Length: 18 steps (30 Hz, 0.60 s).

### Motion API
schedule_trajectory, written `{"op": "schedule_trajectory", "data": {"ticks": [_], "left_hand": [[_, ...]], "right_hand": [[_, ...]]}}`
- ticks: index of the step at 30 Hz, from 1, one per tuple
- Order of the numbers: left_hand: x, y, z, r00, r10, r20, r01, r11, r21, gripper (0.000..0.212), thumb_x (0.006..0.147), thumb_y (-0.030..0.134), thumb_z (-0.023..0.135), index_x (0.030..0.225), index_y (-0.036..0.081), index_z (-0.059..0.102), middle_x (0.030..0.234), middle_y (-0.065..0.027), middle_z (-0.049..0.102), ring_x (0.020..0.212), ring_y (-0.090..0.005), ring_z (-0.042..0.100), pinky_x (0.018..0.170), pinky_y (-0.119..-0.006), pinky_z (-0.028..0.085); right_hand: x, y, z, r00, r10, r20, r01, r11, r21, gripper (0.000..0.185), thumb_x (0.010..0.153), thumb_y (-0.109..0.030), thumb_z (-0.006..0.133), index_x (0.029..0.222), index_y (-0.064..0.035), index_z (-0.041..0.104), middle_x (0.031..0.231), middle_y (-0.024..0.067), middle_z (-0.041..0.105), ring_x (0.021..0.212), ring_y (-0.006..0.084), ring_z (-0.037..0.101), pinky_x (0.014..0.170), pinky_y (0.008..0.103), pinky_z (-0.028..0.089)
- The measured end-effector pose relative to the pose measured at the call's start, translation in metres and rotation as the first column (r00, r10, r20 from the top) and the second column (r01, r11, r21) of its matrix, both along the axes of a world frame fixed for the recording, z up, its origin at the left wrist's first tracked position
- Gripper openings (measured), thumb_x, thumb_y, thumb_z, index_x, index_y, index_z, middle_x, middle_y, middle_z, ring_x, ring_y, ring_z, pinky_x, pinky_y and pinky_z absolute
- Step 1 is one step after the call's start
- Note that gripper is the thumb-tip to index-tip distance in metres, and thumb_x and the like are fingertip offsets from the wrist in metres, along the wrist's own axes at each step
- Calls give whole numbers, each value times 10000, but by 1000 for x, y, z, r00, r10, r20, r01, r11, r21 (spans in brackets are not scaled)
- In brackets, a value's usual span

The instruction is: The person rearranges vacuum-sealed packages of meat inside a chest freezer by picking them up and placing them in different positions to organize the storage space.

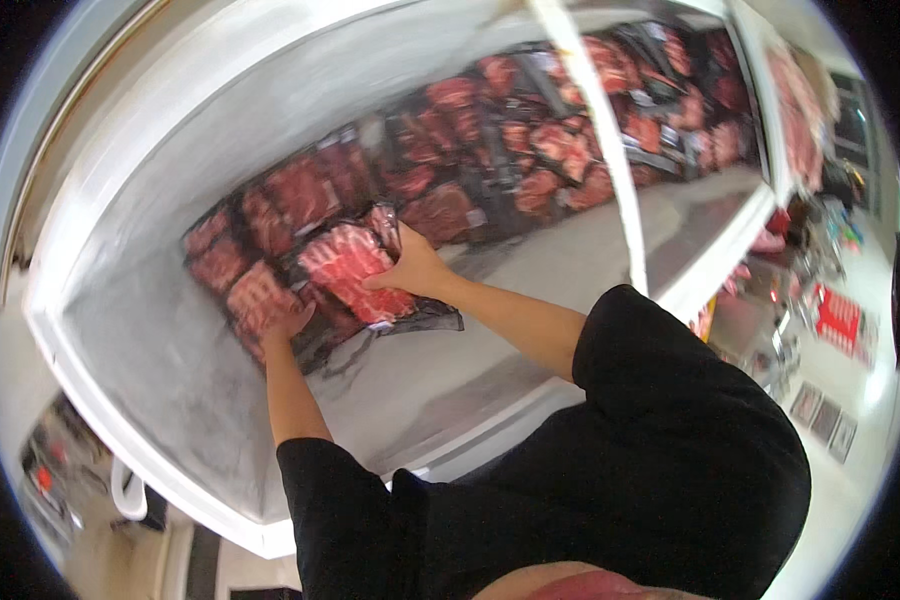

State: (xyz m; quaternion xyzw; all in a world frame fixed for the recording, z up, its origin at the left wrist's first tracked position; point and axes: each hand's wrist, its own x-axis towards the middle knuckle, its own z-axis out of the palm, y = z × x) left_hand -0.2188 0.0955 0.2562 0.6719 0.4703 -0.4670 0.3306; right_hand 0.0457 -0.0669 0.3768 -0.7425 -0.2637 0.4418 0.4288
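Observation:
A chest freezer (157, 480) stands before me, its floor covered with packed red meat. My right hand (414, 266) grips a clear-wrapped pack of sliced meat (345, 274), thumb on top and fingers at its far right edge. Dark film sticks out at the pack's near right corner. To the left, my left hand (286, 319) lies against another meat pack (257, 296) near the freezer's left end; whether its fingers grip that pack is not clear. Darker meat packs (300, 191) lie just beyond both hands.
A white divider bar (607, 142) crosses the freezer opening on the right, with more meat packs (562, 150) under and around it. High white walls surround the packs. Outside at the right are hanging or stacked meat (795, 120), a red item (840, 319) and small trays (823, 420).

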Motion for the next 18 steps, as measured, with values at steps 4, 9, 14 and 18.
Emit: {"op": "schedule_trajectory", "data": {"ticks": [4,9,14,18], "left_hand": [[-1,-20,-14,994,66,-92,-57,993,106,992,814,619,695,1568,128,278,1607,-202,277,1437,-520,268,1143,-637,239],[-4,-32,-23,973,149,-178,-118,977,175,1139,757,679,729,1611,145,197,1649,-209,195,1454,-574,201,1149,-703,186],[-1,-29,-20,975,142,-170,-103,970,220,1140,752,671,730,1610,135,204,1666,-204,99,1473,-571,117,1159,-706,151],[-8,-32,-21,976,117,-181,-59,952,301,1141,748,665,731,1609,127,210,1680,-201,23,1488,-569,49,1167,-709,122]], "right_hand": [[55,-12,99,996,-56,-70,56,998,-12,1177,533,-303,995,1474,55,385,1421,210,531,1319,271,515,1121,357,385],[118,-96,207,941,-233,244,258,963,-76,1173,508,-359,1000,1446,22,408,1391,201,525,1269,291,548,1085,406,441],[214,-195,274,714,-583,-388,700,595,395,864,720,-307,856,1423,-20,445,1332,145,597,1195,290,619,1035,465,511],[317,-247,251,493,-819,-293,839,358,409,560,852,-171,733,1345,-35,506,1225,122,645,1111,264,659,979,437,551]]}}
